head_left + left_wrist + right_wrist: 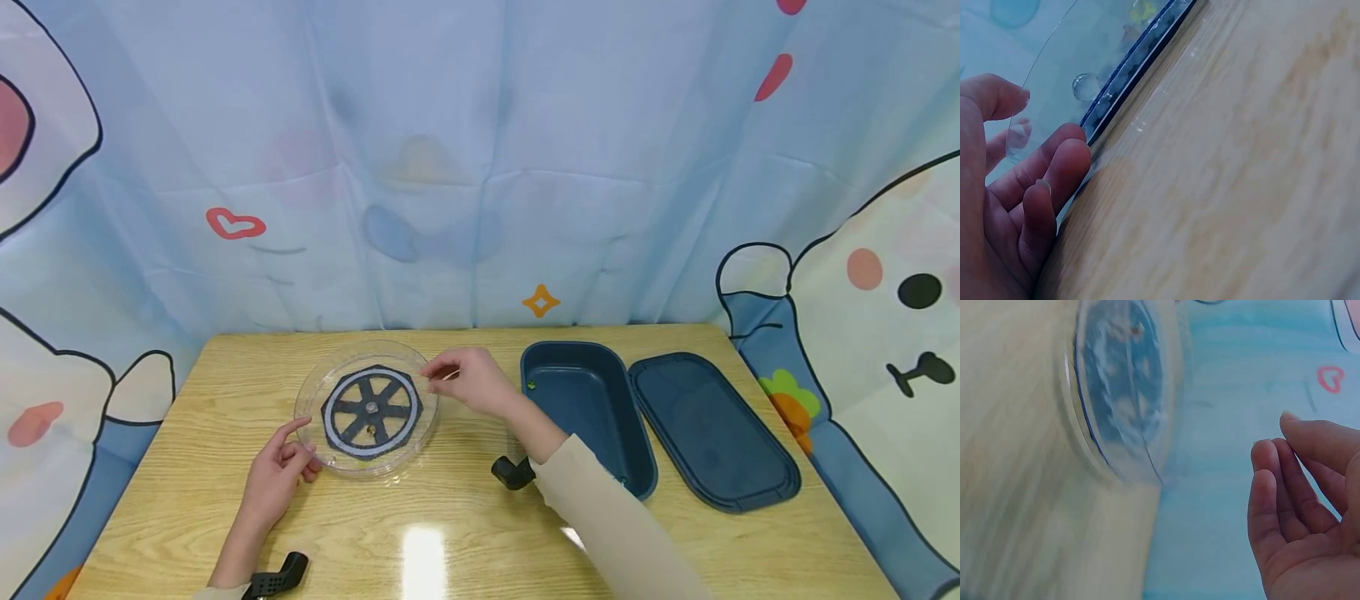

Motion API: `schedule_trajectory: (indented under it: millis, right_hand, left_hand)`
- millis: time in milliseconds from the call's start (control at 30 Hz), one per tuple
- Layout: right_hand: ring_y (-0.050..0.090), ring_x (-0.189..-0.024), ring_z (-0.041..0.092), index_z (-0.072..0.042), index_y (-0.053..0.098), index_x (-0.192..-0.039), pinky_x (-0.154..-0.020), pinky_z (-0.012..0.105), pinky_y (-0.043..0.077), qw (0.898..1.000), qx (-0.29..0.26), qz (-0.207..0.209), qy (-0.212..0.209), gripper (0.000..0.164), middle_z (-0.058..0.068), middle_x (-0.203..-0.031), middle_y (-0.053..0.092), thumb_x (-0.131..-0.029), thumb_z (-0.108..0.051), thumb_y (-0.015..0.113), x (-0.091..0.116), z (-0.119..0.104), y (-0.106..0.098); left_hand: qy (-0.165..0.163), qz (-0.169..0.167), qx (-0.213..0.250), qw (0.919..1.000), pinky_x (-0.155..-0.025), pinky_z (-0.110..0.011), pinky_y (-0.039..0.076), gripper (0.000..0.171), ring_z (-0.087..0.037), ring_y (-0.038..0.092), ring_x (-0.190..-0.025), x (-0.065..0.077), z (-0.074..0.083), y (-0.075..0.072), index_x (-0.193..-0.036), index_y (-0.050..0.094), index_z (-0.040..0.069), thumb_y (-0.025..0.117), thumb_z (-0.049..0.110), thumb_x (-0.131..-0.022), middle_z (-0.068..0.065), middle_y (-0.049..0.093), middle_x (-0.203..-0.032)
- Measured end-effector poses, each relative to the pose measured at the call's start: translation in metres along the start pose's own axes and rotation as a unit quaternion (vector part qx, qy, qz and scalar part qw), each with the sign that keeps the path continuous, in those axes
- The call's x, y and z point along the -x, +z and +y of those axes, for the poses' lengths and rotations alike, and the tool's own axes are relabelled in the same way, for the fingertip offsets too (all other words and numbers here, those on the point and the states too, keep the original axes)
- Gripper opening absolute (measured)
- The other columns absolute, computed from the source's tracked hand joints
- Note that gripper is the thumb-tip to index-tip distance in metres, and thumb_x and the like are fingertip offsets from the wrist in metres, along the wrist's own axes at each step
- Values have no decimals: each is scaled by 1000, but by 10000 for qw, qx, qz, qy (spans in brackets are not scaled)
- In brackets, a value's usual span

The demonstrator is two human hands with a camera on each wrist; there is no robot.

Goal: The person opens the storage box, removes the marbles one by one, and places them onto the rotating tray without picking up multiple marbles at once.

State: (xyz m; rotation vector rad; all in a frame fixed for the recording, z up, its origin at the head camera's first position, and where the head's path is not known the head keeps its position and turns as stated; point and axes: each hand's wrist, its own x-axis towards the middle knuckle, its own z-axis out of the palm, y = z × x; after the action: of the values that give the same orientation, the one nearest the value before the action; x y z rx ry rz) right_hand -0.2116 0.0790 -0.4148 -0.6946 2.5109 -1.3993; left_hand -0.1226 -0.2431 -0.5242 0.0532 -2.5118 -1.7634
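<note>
A clear round dish [311, 375] lies on the table. Inside it is a dark six-spoked wheel shape [384, 410] with a pale ring, a small grey piece at its hub and a tiny brass-coloured bit [371, 430] below that. My left hand [276, 473] grips the dish's left edge, one finger over the rim and others against the outer wall, as the left wrist view shows. By the right side of the rim, my right hand [476, 382] hovers with loosely bent fingers. No object shows between its thumb and fingertips [1264, 481] in the right wrist view.
Right of the dish stands a dark blue box [592, 417], with small green bits [531, 385] in it; the right forearm passes over its near side. A matching flat blue lid [712, 429] lies beside it. A printed curtain [450, 167] hangs behind the wooden table [360, 533].
</note>
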Motion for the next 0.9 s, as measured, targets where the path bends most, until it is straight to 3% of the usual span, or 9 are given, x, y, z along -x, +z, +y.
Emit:
schedule_trajectory:
  millis: [267, 567, 900]
  right_hand:
    - [65, -100, 20, -10, 73, -115, -83, 36, 54, 9982, 138, 392, 424, 21, 6, -112, 69, -93, -13, 71, 10, 9, -39]
    - [64, -103, 25, -10, 72, -115, -85, 43, 53, 9950, 121, 722, 683, 22, 13, -117, 68, -94, -13, 70, 28, 43, -78]
    - [64, -104, 29, -8, 72, -116, -85, 44, 53, 9891, 732, 901, 911, 23, 11, -115, 68, -95, -15, 69, 49, 86, -103]
  left_hand:
    - [-46, 42, -3, 10000, -57, -26, 50, 44, -17, 63, -60, 2, 1, -2, -143, 46, 0, 57, 5, -101, -15, 68, -77]
    - [-73, 84, -100, 9999, -58, -26, 50, 43, -18, 63, -60, 1, 0, 0, -142, 48, 1, 57, 6, -101, -14, 68, -77]
    - [-54, 95, -100, 9999, -59, -26, 51, 42, -18, 63, -60, 1, 2, 1, -142, 48, 0, 58, 6, -101, -15, 68, -76]
